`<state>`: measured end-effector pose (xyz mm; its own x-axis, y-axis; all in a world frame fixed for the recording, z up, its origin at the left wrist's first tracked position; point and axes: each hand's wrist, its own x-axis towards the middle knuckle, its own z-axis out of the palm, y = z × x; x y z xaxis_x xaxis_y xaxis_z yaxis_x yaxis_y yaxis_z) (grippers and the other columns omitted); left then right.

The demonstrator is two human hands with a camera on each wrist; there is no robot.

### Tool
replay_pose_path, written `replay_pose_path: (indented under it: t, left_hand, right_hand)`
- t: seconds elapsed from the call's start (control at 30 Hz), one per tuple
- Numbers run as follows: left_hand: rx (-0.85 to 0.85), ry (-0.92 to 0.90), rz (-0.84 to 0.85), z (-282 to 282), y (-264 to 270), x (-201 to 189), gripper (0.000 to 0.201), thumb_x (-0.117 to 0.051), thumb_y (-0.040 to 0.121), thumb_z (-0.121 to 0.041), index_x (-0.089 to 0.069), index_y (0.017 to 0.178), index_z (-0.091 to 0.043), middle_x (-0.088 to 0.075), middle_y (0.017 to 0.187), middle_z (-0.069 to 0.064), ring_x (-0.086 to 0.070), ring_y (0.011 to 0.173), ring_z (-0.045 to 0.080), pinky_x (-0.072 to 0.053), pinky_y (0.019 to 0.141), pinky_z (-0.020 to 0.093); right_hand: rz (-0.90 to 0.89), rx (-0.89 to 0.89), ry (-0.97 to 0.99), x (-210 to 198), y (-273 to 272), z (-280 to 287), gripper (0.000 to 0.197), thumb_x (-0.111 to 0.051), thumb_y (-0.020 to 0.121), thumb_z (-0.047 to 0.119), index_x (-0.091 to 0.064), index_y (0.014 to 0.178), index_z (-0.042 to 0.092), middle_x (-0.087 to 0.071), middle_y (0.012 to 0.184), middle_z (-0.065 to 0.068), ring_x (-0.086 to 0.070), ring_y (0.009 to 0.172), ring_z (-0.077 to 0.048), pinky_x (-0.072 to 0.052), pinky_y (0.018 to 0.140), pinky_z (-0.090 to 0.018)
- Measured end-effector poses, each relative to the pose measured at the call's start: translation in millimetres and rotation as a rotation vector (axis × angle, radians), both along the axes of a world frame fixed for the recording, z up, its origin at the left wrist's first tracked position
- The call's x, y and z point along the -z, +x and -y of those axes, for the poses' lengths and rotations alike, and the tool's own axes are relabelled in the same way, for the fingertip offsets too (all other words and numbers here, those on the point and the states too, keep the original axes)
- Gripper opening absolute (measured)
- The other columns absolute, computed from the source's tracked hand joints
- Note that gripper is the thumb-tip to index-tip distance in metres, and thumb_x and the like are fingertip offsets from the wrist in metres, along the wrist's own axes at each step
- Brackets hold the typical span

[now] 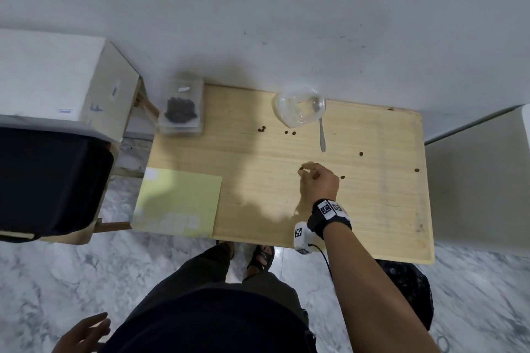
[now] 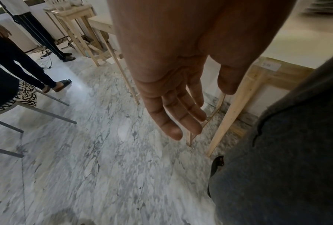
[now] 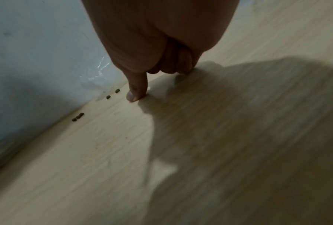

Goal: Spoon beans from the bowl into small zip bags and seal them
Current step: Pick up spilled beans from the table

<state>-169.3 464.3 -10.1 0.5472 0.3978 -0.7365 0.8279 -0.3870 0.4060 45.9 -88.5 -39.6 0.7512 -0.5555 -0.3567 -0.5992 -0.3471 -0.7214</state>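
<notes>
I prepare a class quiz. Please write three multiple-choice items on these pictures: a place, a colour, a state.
1. Where on the table lies the filled bag? A back left corner B front right corner C middle
2. The front-left sheet is: A red B yellow-green C blue
3. The left hand: A grips the bag B makes a fist C hangs open
Key: 1A, it lies at the far left edge; 2B, plain in head view; 3C, straight fingers hold nothing.
</notes>
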Motion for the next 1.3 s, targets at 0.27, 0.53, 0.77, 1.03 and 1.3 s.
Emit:
replay_pose_path:
  t: [0.27, 0.53, 0.77, 1.03, 1.3]
  left_hand:
    - [-0.013, -0.035, -0.065, 10, 58, -14, 0.014, -0.067, 0.099, -0.009, -0.07, 0.113, -0.008, -0.073, 0.103, 0.021, -0.069, 0.092, 0.037, -0.052, 0.082, 0.047]
    - [-0.013, -0.046, -0.083, -3, 81, -8, 0.021, -0.065, 0.101, -0.011, -0.068, 0.121, -0.006, -0.071, 0.108, 0.021, -0.069, 0.093, 0.041, -0.052, 0.074, 0.044]
    - [-0.01, 0.011, -0.083, -20, 77, -11, 0.02, -0.068, 0.099, -0.011, -0.071, 0.119, -0.007, -0.074, 0.102, 0.018, -0.07, 0.091, 0.039, -0.053, 0.084, 0.05]
    - [-0.008, 0.057, -0.107, -24, 70, -15, 0.019, -0.067, 0.096, 0.003, -0.071, 0.114, 0.001, -0.073, 0.096, 0.023, -0.068, 0.081, 0.029, -0.048, 0.077, 0.04]
    - [-0.056, 0.032, -0.144, -25, 86, -21, 0.018, -0.068, 0.099, -0.01, -0.07, 0.117, -0.009, -0.073, 0.102, 0.019, -0.07, 0.09, 0.039, -0.052, 0.074, 0.042]
  right_hand:
    - [-0.021, -0.119, -0.08, 1, 3, -1, 0.014, -0.061, 0.097, 0.027, -0.062, 0.084, 0.026, -0.062, 0.069, 0.01, -0.056, 0.067, -0.006, -0.043, 0.061, -0.02]
    - [0.145, 0.353, 0.782, -14, 53, -47, 0.025, -0.049, 0.085, 0.017, -0.049, 0.061, 0.022, -0.039, 0.06, 0.0, -0.031, 0.055, -0.019, -0.024, 0.056, -0.033]
    - [0.149, 0.274, 0.737, -30, 105, -79, 0.033, -0.057, 0.099, 0.019, -0.06, 0.066, 0.018, -0.054, 0.056, 0.011, -0.043, 0.05, -0.01, -0.033, 0.05, -0.021]
    - [-0.047, -0.131, -0.037, 4, 136, -84, 0.032, -0.073, 0.091, 0.045, -0.065, 0.114, 0.024, -0.066, 0.086, 0.008, -0.061, 0.083, -0.016, -0.053, 0.084, -0.03]
    - [-0.138, -0.307, -0.336, 12, 145, -94, 0.036, -0.052, 0.102, 0.053, -0.049, 0.106, 0.018, -0.068, 0.081, 0.0, -0.069, 0.081, -0.031, -0.046, 0.066, -0.036]
